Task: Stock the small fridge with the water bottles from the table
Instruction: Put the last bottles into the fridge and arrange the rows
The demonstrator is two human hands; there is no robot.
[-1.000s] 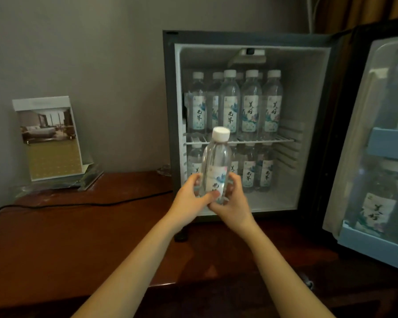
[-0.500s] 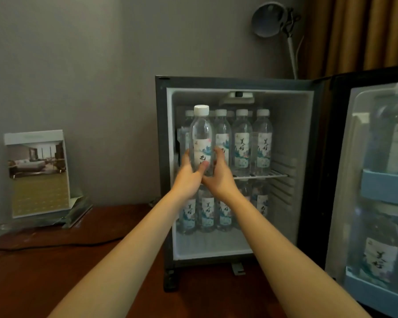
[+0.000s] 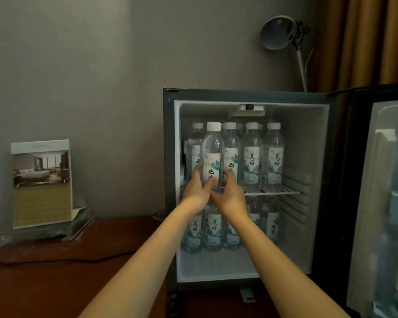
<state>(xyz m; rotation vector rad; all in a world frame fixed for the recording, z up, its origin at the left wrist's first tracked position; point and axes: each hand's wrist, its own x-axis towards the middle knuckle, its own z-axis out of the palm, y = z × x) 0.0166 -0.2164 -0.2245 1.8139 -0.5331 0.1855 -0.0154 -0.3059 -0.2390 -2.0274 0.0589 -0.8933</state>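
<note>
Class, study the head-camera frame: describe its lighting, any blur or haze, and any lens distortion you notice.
Head view: dim, warm room light, with the fridge interior the brightest area; the held bottle and both hands, left hand and right hand, look fairly sharp; the open door at the right edge is hazy and soft; wide-angle bending tilts the edges.

Bottle (image 3: 211, 154) between both hands, upright.

Free shelf (image 3: 287, 192) room right of bottle row (image 3: 252, 157).
</note>
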